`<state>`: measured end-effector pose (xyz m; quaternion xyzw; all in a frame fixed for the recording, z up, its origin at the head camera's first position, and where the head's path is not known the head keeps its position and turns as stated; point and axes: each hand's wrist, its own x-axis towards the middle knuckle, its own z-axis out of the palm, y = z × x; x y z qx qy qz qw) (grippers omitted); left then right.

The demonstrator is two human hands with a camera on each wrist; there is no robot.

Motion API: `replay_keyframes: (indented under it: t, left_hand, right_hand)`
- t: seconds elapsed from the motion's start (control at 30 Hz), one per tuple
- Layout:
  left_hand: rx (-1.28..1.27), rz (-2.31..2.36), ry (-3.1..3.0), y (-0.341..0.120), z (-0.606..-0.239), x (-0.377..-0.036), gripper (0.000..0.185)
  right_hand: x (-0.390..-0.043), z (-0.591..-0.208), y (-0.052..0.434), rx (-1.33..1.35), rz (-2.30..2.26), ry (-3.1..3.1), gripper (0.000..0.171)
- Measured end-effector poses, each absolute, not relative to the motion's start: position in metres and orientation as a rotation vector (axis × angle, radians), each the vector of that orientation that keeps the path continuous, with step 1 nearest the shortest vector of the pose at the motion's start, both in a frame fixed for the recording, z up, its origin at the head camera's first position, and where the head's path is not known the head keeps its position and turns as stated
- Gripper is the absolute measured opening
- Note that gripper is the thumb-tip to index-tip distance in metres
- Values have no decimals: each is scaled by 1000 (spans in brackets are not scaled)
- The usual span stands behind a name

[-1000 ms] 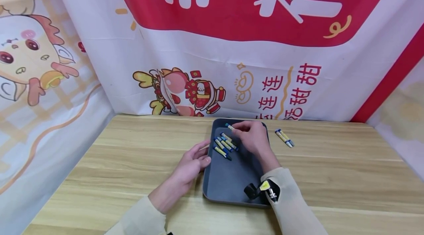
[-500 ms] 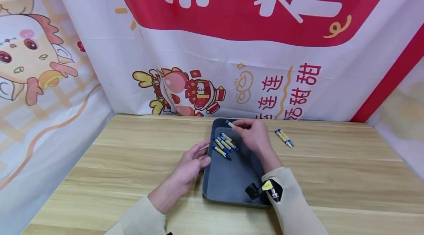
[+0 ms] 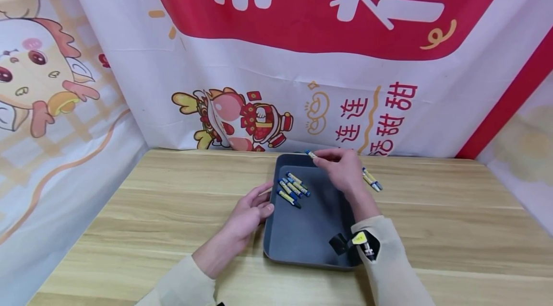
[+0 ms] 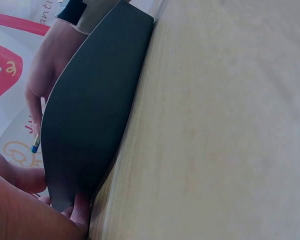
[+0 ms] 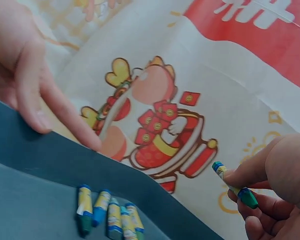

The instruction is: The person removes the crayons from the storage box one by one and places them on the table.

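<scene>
My right hand (image 3: 343, 169) pinches one crayon (image 3: 310, 154) between thumb and fingertips, lifted over the tray's far edge. The right wrist view shows the same: the fingers (image 5: 250, 172) are curled round the crayon (image 5: 233, 184), its blue tip poking out past them and a green end showing lower down. I judge it is held at one end so the stick stays free to be laid down flat.

My left hand (image 3: 248, 213) sits at the left wall of the tray (image 3: 302, 243). The fingers lie relaxed and a little apart, tips touching the rim. In the left wrist view the fingers (image 4: 25, 177) press against the dark wall (image 4: 90, 115). My guess is that this braces the tray so it does not slide on the smooth table (image 3: 173, 191).

Inside the tray, a small group of crayons (image 3: 293, 186) lies side by side, slanted, near the far left corner and touching or nearly so. The right wrist view shows four (image 5: 109, 216) in a row on the tray floor. More may lie outside that view.

Outside the tray, two more crayons (image 3: 372, 179) lie on the table just to its right, near the back, partly behind my right hand.

A printed banner (image 3: 276, 56) hangs behind the table. A wrist camera mount (image 3: 360, 241) shows at my right cuff.
</scene>
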<state>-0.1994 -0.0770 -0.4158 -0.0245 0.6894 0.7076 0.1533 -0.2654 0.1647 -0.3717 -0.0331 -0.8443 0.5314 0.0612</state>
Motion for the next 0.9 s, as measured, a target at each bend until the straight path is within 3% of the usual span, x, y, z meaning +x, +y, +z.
replay_keyframes:
  t: [0.9]
  left_hand:
    - [-75,2020,1986,-76,-415,-199,61]
  right_hand:
    - [-267,-377,236,-369,1621,-2460,33]
